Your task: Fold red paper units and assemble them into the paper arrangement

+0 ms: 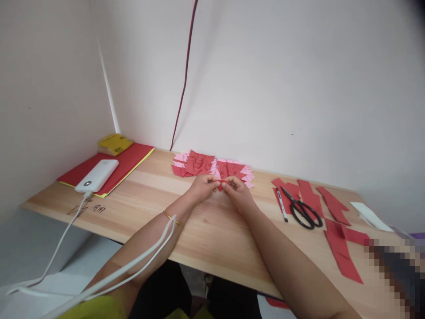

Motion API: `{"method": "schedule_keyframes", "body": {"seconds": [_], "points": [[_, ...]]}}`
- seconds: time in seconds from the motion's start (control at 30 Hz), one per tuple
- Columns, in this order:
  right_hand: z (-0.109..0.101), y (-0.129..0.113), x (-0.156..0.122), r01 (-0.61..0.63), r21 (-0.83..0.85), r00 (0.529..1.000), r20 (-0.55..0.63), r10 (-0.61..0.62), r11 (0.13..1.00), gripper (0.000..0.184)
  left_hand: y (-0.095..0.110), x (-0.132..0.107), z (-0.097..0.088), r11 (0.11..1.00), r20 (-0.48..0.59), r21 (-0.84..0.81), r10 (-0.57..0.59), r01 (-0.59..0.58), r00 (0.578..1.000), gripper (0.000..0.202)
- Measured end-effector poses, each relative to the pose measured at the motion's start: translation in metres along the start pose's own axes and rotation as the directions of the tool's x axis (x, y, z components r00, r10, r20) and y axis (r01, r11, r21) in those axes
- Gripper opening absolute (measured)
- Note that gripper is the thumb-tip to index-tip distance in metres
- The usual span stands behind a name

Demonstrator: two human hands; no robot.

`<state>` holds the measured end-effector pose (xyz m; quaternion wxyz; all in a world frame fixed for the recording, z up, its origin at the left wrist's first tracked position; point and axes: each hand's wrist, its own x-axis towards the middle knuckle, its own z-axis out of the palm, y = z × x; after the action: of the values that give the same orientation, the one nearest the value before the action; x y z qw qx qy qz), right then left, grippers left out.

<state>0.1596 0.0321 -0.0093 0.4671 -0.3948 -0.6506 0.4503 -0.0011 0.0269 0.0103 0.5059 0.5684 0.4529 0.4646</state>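
A wooden counter [212, 235] carries a spread of folded red and pink paper pieces [199, 164] by the wall, with scissors [303, 212] to the right. Just before the spread, the left hand [203, 186] and right hand [239, 192] meet, fingertips pinched closed on a small red paper piece [222, 183].

i have just the one view, from the head camera, so nothing overlaps with another. it sits above and on the near side of the folded paper [212, 167], facing forward and down across the table [206, 230] to the wall [299, 88] right behind the paper. it is close in; the wall corner [109, 97] falls left of the paper, and heights look squeezed.
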Motion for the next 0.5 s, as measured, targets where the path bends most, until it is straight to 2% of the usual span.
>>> {"method": "schedule_keyframes", "body": {"seconds": [0.2, 0.37, 0.5], "points": [[0.001, -0.003, 0.0, 0.066, -0.143, 0.997, -0.023, -0.07, 0.988, 0.024, -0.002, 0.0, -0.002, 0.999, 0.047, 0.038, -0.002, 0.0, 0.999, 0.022], [0.003, -0.008, -0.002, 0.104, -0.209, 0.993, -0.04, -0.114, 0.973, 0.023, 0.0, -0.003, -0.001, 0.94, 0.039, 0.307, 0.145, -0.15, 0.989, 0.022], [0.003, -0.012, -0.003, 0.115, -0.273, 0.988, -0.067, -0.138, 0.955, 0.023, 0.001, -0.004, 0.003, 0.897, -0.004, 0.386, 0.237, -0.217, 0.971, 0.02]]}}
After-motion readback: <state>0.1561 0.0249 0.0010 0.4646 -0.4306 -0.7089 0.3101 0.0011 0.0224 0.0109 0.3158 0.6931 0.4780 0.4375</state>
